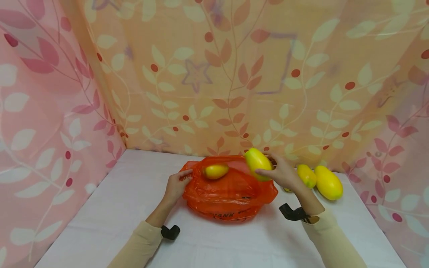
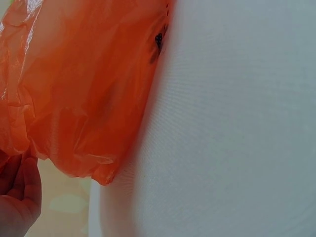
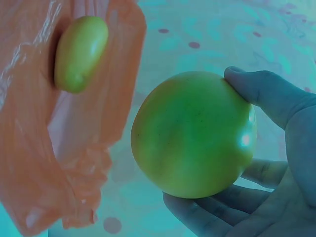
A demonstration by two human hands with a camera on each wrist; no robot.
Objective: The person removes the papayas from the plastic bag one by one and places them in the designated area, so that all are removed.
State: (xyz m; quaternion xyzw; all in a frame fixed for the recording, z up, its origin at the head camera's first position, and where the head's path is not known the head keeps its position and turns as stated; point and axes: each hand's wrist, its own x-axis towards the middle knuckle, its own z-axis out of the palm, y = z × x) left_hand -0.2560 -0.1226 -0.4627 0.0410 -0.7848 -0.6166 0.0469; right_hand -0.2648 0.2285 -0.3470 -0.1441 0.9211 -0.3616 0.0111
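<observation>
The right hand (image 1: 283, 173) grips a yellow mango-like fruit (image 1: 258, 163), thumb on the near side and fingers curled round the far side. The left hand (image 1: 177, 189) pinches the left edge of an orange plastic bag (image 1: 231, 195), its fingers bent against the film.

The held fruit is at the right side of the bag's mouth. It is a smooth, glossy oval, and its long axis slants from upper left to lower right in the head view; the right wrist view catches it nearly end-on, round, with a greenish cast in the middle and a few fine specks. The bag is thin, shiny and crinkled, translucent enough for light to show through, with black lettering along its front, only partly legible.

A second, smaller-looking yellow fruit (image 1: 216, 171) rests against the film in the bag's mouth, its long axis running nearly sideways in the head view.

Beyond the right wrist, an oval yellow fruit (image 1: 306, 176) sits just beside a more elongated one (image 1: 329, 183), which leans from upper left to lower right. The white cloth (image 1: 134, 197) beneath is matte, and a leaf-patterned fabric backdrop (image 1: 167, 93) hangs behind it.
</observation>
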